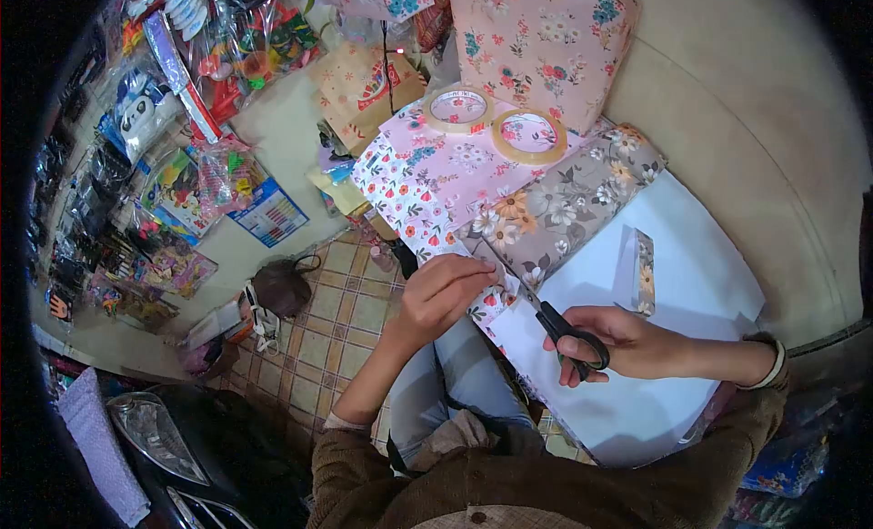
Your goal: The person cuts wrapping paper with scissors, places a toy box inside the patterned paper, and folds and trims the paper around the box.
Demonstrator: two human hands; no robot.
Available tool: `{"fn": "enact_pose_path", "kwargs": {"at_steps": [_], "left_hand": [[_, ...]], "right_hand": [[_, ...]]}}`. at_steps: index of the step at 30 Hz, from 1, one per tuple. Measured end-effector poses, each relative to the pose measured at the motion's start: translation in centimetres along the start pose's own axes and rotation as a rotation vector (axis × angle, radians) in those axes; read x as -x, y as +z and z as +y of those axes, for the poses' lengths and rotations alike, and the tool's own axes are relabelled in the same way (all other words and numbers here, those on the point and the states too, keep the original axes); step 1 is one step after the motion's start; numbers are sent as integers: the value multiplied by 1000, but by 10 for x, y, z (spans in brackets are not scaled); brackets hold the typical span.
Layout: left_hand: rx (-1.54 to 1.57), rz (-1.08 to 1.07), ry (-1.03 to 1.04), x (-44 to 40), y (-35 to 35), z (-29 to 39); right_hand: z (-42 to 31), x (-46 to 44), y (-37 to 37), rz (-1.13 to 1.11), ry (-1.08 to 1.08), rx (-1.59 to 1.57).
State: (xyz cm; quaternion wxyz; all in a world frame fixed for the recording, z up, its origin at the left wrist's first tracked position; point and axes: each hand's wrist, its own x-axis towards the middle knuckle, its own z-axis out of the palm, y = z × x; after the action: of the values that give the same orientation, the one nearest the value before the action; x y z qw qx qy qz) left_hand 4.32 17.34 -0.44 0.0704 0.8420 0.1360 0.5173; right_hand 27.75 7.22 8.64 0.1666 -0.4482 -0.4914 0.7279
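Black-handled scissors (568,333) are held in my right hand (627,342), with fingers through the handles and the blades pointing up and left. My left hand (446,292) pinches the edge of a floral paper (496,302) close to the scissor tips. Beneath lies a large sheet with a plain white side (673,256). Grey floral paper (568,211) is folded across its upper part. A narrow floral strip (645,274) rests on the white surface. Whether the blades touch the paper is hard to tell.
Two tape rolls (529,136) lie on pink floral paper (468,156), before an upright pink floral package (546,51). A brown paper bag (359,92) is behind them. Packaged goods (145,110) hang at the left above a tiled floor (336,320). A motorbike front (155,429) is at lower left.
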Motion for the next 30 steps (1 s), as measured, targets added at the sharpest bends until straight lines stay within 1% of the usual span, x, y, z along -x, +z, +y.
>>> {"fn": "enact_pose_path", "kwargs": {"at_steps": [3,6,9,13,16,21,24,30], "left_hand": [[3,2,-4,1,-1,0],[-70,15,-4,0,-5,-2],[-156,27,7,-3,-10,-9],[-248,-72,38,-3,-12,-13],[-280,-40,65,-2,-10,-13],[-238,-29,65,-1,-10,-15],[-219,-39,77,-3,-11,-14],[-212,-37,68,-1,-10,-14]], "right_hand": [[-2,-2,-5,-38,30,20],[-4,0,1,-9,-7,-1],[-2,1,-2,-35,-22,-9],[-5,0,0,-15,9,5],[-4,1,0,-19,5,-4],[-6,1,-2,-30,17,23],[1,-2,-5,-36,-28,-38],[-4,-2,0,2,28,48]]}}
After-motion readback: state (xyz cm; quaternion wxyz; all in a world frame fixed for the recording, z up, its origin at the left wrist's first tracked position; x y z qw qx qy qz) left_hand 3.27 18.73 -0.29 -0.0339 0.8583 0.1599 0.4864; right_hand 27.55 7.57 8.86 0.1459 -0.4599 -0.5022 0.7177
